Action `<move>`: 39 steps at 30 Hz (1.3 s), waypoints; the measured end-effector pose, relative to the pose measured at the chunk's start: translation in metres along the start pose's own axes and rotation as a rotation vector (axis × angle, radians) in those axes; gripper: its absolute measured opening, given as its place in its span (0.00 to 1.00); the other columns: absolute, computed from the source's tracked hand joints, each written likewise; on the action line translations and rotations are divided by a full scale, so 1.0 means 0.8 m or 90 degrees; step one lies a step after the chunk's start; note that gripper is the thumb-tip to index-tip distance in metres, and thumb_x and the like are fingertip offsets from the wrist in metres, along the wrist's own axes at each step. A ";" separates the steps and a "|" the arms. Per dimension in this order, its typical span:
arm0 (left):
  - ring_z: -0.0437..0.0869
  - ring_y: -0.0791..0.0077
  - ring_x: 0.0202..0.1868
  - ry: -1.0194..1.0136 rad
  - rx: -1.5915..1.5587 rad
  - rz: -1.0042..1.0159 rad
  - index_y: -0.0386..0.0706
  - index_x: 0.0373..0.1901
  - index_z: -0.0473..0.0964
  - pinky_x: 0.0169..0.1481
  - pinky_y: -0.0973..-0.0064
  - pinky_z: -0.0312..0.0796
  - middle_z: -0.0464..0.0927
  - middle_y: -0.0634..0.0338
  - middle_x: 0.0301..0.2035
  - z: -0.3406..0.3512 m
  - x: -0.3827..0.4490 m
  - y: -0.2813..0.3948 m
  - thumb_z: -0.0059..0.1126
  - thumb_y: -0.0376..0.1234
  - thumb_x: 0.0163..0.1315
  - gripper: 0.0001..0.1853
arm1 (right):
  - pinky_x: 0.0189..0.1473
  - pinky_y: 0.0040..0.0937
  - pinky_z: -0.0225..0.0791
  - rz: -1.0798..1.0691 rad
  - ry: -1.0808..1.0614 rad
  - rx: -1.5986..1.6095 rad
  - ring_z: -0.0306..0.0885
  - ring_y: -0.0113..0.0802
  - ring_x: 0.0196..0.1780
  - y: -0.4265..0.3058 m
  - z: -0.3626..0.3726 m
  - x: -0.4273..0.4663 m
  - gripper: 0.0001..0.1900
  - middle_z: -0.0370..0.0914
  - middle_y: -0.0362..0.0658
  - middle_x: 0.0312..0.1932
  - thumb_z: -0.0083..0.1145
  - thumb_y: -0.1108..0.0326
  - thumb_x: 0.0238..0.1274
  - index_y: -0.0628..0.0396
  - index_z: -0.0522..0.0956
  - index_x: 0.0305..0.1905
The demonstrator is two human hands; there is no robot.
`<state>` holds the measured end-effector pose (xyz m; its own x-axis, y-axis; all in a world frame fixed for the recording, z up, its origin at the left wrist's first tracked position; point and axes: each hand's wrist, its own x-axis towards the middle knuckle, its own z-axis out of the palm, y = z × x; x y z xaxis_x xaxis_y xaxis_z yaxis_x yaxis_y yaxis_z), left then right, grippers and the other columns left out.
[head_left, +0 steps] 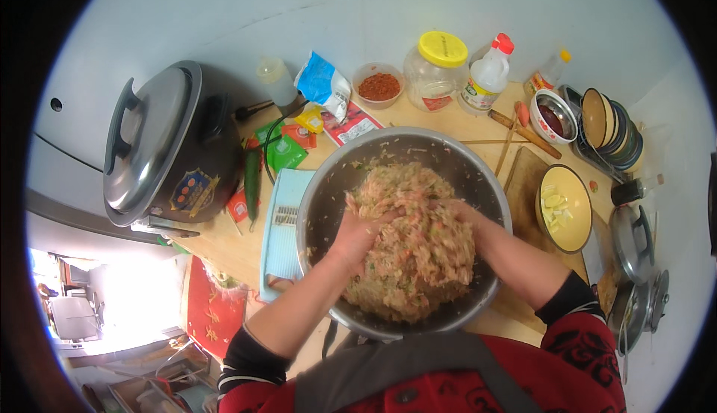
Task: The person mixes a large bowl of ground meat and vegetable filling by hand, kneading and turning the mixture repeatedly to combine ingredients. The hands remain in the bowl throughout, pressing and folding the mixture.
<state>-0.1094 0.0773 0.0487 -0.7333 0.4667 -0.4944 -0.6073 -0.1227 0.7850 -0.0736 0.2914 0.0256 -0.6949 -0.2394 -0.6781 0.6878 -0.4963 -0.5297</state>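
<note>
A large stainless steel mixing bowl (pixel 493 200) sits before me, holding a big heap of minced filling (pixel 414 256) flecked with green and orange bits. My left hand (pixel 361 239) is sunk into the left side of the mass. On the opposite side, my right hand (pixel 462 214) grips the mixture too. Between them the filling is bunched up and blurred by motion. Most of my fingers are buried in it and cannot be seen. Shreds of the mixture cling to the bowl's inner wall.
Left of the bowl are a pale blue kitchen scale (pixel 288 222), a cucumber (pixel 252 180) and a large lidded cooker (pixel 173 144). A yellow bowl of chopped pieces (pixel 564 208) stands on a wooden cutting board (pixel 521 189). Behind are a bowl of red chili flakes (pixel 379 86) and a yellow-lidded jar (pixel 437 71).
</note>
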 end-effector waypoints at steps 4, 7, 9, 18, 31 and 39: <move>0.77 0.69 0.55 -0.100 0.178 0.246 0.35 0.53 0.71 0.57 0.71 0.72 0.75 0.53 0.55 -0.003 -0.011 0.022 0.69 0.24 0.51 0.26 | 0.60 0.32 0.68 -0.322 -0.064 -0.351 0.76 0.35 0.56 -0.034 0.017 -0.056 0.30 0.77 0.44 0.56 0.67 0.70 0.51 0.59 0.71 0.62; 0.71 0.60 0.62 -0.135 0.588 0.482 0.34 0.53 0.72 0.64 0.66 0.66 0.67 0.46 0.61 -0.017 -0.022 0.020 0.63 0.19 0.47 0.27 | 0.69 0.40 0.57 -0.526 -0.041 -0.655 0.68 0.43 0.64 -0.022 0.035 -0.079 0.32 0.77 0.48 0.55 0.67 0.69 0.47 0.58 0.71 0.62; 0.63 0.54 0.66 -0.198 0.845 0.501 0.34 0.50 0.75 0.68 0.63 0.62 0.60 0.41 0.65 -0.024 -0.036 0.011 0.59 0.20 0.46 0.24 | 0.74 0.46 0.44 -0.554 0.028 -0.944 0.58 0.49 0.70 -0.002 0.045 -0.091 0.31 0.76 0.53 0.54 0.65 0.68 0.47 0.56 0.72 0.61; 0.61 0.50 0.68 -0.070 0.516 0.074 0.40 0.63 0.65 0.69 0.59 0.60 0.64 0.44 0.65 -0.065 -0.035 0.042 0.51 0.33 0.61 0.27 | 0.71 0.47 0.49 -0.225 0.058 -0.780 0.58 0.46 0.72 -0.011 -0.033 -0.108 0.31 0.70 0.50 0.63 0.51 0.51 0.64 0.51 0.64 0.70; 0.70 0.58 0.61 0.041 0.111 -0.165 0.46 0.62 0.69 0.62 0.54 0.63 0.68 0.49 0.63 -0.025 0.124 0.009 0.45 0.51 0.66 0.28 | 0.54 0.29 0.68 -0.115 0.048 -0.276 0.74 0.27 0.53 -0.051 0.009 0.083 0.25 0.77 0.39 0.53 0.48 0.47 0.69 0.53 0.75 0.60; 0.54 0.49 0.72 -0.244 1.062 0.559 0.40 0.69 0.59 0.75 0.52 0.46 0.59 0.48 0.67 -0.011 -0.069 -0.022 0.53 0.39 0.62 0.33 | 0.70 0.49 0.55 -0.690 -0.159 -1.258 0.49 0.54 0.75 0.030 0.009 -0.088 0.21 0.65 0.50 0.66 0.52 0.51 0.66 0.40 0.74 0.61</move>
<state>-0.0609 0.0458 0.0587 -0.3869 0.9174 0.0934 0.8737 0.3323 0.3554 -0.0095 0.2902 0.0644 -0.7250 -0.6826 0.0919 -0.6703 0.6686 -0.3221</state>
